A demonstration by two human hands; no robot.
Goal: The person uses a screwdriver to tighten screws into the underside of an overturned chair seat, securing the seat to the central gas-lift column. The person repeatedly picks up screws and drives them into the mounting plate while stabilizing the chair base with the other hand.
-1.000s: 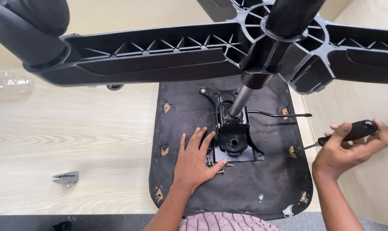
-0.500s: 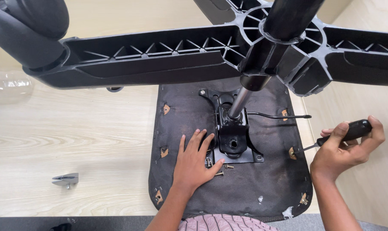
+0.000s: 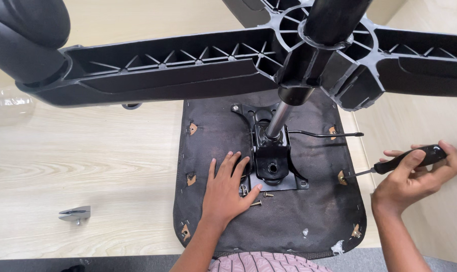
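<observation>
Seat bottom (image 3: 223,136) near table edge, left hand (image 3: 227,190) flat, fingers spread beside metal plate (image 3: 273,166), right hand (image 3: 415,176) gripping screwdriver (image 3: 394,163).

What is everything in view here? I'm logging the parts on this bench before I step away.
seat underside: one, black fabric, flat on the table
mounting plate: one, black metal, centre of the seat
gas cylinder: one, silver, rising from the plate
lever: one, thin black, pointing right
star base: one, black plastic, overhead
caster: one, black, top left
loose screws: a few, brassy, beside the plate
bracket: one, grey metal, on the table at left
table: one, light wood
screwdriver: one, black handle, tip at the seat's right edge
left hand: flat on the seat
right hand: holding the screwdriver
</observation>
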